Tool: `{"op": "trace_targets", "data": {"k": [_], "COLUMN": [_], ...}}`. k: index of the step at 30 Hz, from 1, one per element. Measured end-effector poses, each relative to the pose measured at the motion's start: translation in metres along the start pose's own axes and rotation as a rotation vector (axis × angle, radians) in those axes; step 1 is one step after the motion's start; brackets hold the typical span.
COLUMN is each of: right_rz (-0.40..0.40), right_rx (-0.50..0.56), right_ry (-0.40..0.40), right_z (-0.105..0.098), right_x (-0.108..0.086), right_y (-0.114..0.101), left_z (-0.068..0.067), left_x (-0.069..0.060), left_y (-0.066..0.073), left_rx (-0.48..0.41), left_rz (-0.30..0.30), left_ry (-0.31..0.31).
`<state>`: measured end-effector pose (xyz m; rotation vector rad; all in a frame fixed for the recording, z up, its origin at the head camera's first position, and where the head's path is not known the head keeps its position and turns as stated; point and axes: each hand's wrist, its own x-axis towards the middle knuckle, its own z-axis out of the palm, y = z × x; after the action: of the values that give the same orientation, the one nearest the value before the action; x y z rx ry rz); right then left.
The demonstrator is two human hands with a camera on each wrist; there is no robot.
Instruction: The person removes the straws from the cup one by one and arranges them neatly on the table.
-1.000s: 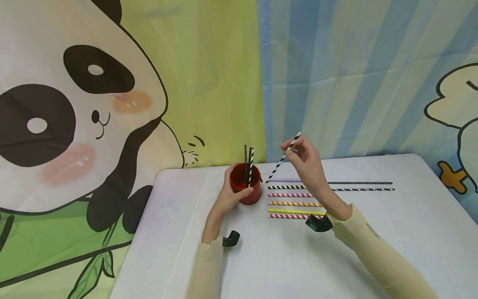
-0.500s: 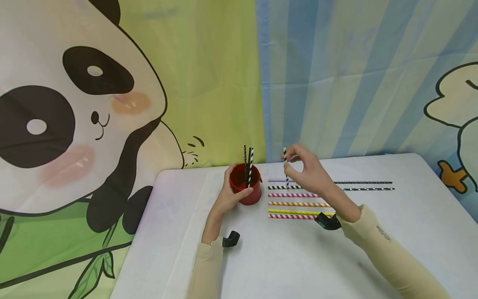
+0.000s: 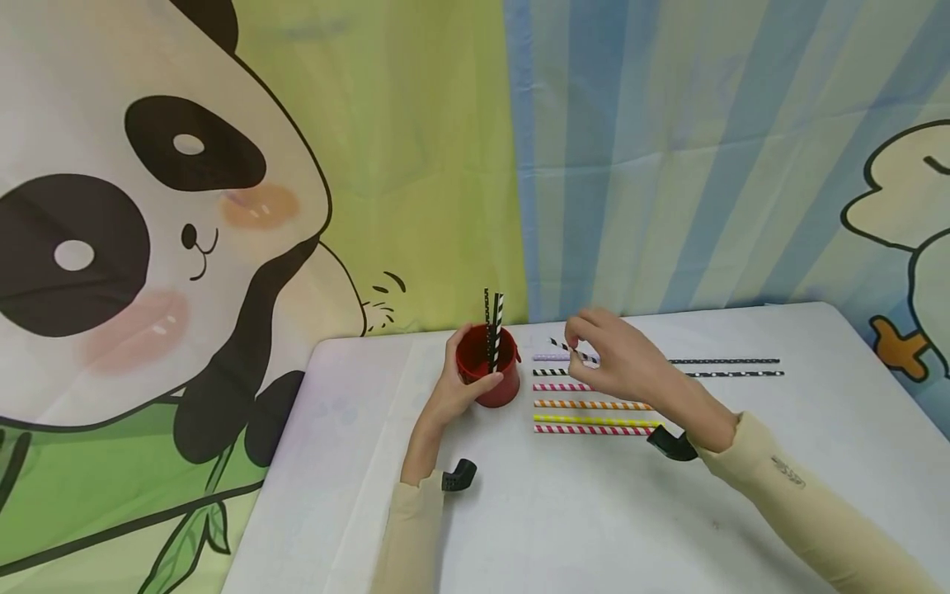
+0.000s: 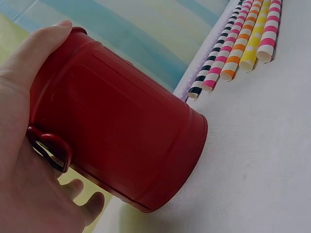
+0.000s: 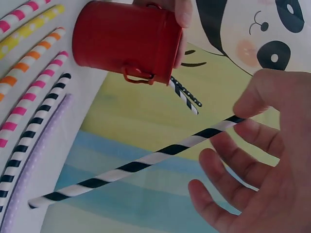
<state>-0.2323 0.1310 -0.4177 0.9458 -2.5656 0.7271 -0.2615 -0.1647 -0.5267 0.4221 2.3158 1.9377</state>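
The left hand [image 3: 454, 389] grips a red bucket [image 4: 116, 126] that stands on the table with several black-and-white straws [image 3: 498, 330] upright in it. Between thumb and index finger, the right hand [image 5: 252, 165] pinches one end of a black-and-white striped straw [image 5: 133, 166]; its other fingers are loosely bent. In the head view the right hand [image 3: 619, 355] is to the right of the bucket, above the row of straws. Its pinched straw slants, with one end pointing toward the bucket side.
Flat on the white table [image 3: 594, 511] lie a lilac straw [image 5: 39, 150], a black-striped one, two pink-striped ones, an orange-striped one [image 3: 590, 405] and a yellow one [image 3: 594, 420]. Two black dotted straws [image 3: 735, 374] lie farther right. A printed curtain [image 3: 416, 165] hangs behind.
The right hand has moved down and to the right, and the straw in its pinch has swung from slanting upward through upright to a low slant. The left hand and bucket have stayed put.
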Motion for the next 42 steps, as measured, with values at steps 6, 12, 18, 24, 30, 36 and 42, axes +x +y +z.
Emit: {"op": "trace_targets", "data": {"k": [6, 12, 18, 24, 30, 36, 42], "right_rz": [-0.045, -0.072, -0.050, -0.019, 0.014, 0.042, 0.079], "right_rx": [-0.119, -0.170, -0.218, -0.262, -0.300, -0.340, -0.360], "right_ry": [-0.053, -0.095, -0.155, -0.198, -0.228, -0.237, -0.259], "right_z": [-0.005, -0.008, -0.012, -0.021, -0.024, -0.025, -0.025], "right_x": [-0.010, -0.020, -0.034, -0.049, -0.066, -0.084, -0.093], "right_y": [0.005, 0.009, 0.019, 0.032, 0.053, 0.075, 0.088], "left_z": [0.000, 0.000, 0.001, 0.001, 0.000, 0.000, 0.000], "left_x": [0.000, -0.001, -0.001, -0.002, -0.003, -0.002, -0.001], "left_y": [0.002, 0.002, 0.003, 0.003, 0.004, 0.002, 0.001], "left_rx": [0.010, 0.010, 0.006, -0.004, 0.000, 0.006, 0.005], "left_rz": [-0.005, -0.016, -0.015, -0.024, -0.038, -0.039, -0.024], "left_ry": [0.000, 0.001, -0.006, -0.006, -0.017, -0.018, -0.005]}}
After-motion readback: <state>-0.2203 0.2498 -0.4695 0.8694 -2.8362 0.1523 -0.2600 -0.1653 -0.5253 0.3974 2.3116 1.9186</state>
